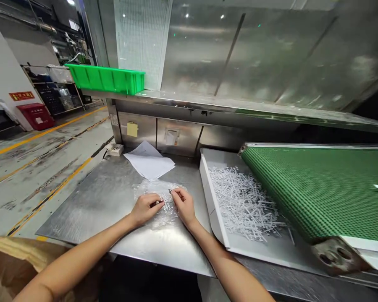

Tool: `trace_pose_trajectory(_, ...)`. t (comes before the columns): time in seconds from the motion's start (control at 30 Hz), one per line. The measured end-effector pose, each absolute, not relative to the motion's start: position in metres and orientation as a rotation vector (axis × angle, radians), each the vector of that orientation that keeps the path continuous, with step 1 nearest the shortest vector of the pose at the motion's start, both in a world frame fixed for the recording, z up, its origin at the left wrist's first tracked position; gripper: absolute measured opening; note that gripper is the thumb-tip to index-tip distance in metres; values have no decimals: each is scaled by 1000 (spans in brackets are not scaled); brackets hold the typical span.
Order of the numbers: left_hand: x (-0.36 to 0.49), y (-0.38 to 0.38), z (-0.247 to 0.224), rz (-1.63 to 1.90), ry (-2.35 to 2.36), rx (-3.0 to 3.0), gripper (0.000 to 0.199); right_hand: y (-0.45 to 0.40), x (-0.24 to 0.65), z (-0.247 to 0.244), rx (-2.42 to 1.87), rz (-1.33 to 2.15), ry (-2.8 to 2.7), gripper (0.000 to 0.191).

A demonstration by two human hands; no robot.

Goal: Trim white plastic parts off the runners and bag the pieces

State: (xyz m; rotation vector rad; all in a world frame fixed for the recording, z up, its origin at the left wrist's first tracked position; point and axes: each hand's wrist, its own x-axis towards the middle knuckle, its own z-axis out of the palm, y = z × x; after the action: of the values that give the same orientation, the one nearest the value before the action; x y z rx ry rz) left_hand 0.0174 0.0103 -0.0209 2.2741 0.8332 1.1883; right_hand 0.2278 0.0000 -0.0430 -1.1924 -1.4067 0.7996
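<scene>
On the metal table, a crumpled clear plastic bag (164, 222) lies under both hands. Several small white plastic pieces (166, 205) with short cross arms show on it, between the hands. My left hand (147, 207) is closed, thumb and fingertips together at the left side of the pieces; what they grip, if anything, is hidden. My right hand (183, 203) pinches at the right of the pieces. A tiny dark bit shows at its fingertips, too small to name.
Right of my hands stands a white tray (212, 205) heaped with white plastic pieces (245, 201). A green conveyor belt (321, 188) overhangs its right side. White paper sheets (149, 161) lie behind the bag. A green bin (103, 79) sits on the metal shelf, with brown paper (15, 260) at lower left.
</scene>
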Motion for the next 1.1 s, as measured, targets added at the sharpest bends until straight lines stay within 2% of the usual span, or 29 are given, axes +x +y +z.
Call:
trace_pose_trajectory(0.3, 8, 13, -16, 1090, 848, 2296, 34, -8, 229, -41, -1164, 892, -1296, 34)
trace_pose_trajectory(0.53, 10, 12, -20, 1164, 776, 2312, 26, -9, 227, -35, -1138, 864, -1311, 32)
trace_pose_trajectory(1.1, 12, 12, -29, 1197, 690, 2457, 24, -7, 221, -29, -1124, 791, -1339, 31)
